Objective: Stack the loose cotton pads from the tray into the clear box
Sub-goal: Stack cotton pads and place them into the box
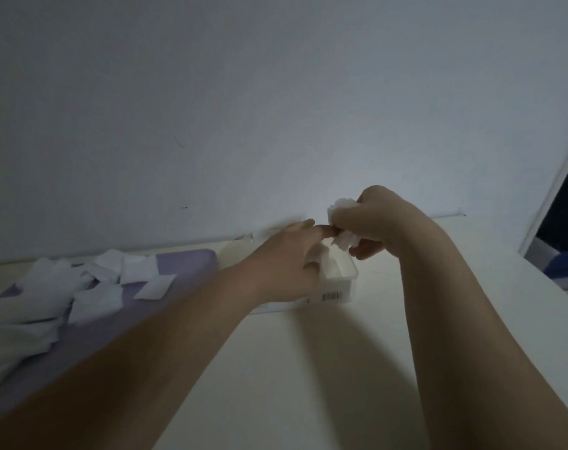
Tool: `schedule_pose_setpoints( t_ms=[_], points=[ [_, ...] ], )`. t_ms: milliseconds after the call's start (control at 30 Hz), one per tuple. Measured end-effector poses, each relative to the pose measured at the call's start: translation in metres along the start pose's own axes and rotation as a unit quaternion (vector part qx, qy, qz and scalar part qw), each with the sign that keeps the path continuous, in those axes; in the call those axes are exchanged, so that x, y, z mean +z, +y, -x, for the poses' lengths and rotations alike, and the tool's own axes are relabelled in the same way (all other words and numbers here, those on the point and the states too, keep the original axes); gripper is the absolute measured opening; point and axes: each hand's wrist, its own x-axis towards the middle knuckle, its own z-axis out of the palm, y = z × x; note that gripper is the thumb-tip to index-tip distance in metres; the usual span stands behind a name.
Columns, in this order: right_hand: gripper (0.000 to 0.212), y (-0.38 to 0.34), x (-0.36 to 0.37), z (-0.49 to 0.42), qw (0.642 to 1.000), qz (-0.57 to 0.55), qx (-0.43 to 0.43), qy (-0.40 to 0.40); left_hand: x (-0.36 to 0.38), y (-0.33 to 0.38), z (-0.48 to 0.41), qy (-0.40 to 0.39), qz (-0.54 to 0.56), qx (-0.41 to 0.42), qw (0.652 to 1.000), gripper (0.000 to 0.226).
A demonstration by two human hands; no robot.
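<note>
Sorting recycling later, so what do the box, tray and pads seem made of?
Box: likely clear plastic, see-through walls, thin rim. Tray: lilac, matte, rounded corner; plastic or silicone, unclear. Pads in the right hand: soft white cotton, fluffy crumpled edges.

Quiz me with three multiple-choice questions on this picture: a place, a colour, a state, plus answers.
1. Where is the tray relative to the clear box? A) left B) right C) on top
2. Tray colour? A) green B) lilac C) red
3. The right hand? A) flat on table B) empty C) grips cotton pads
Answers: 1A, tray sits leftward; 2B, bare surface shows lilac; 3C, pads protrude from its fist.
</note>
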Motion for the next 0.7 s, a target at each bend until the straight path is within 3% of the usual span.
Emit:
schedule_pose_setpoints(
  t_ms=[233,400,567,700],
  points=[
    [0.024,-0.006,0.005,-0.002,0.999,0.018,-0.029,0.002,0.003,-0.013,0.000,0.024,-0.086,0.023,0.996,0.043],
    [0.022,-0.010,0.018,-0.006,0.994,0.099,-0.016,-0.030,0.011,-0.026,0.002,0.071,-0.089,0.025,0.993,0.027],
    [0.015,-0.003,0.040,-0.018,0.982,0.184,-0.034,0.036,0.010,-0.023,0.009,0.111,-0.109,0.009,0.988,0.031],
    [0.024,-0.003,0.054,-0.021,0.968,0.233,-0.054,0.078,0.009,-0.017,0.015,0.109,-0.119,-0.010,0.987,0.028]
  ],
)
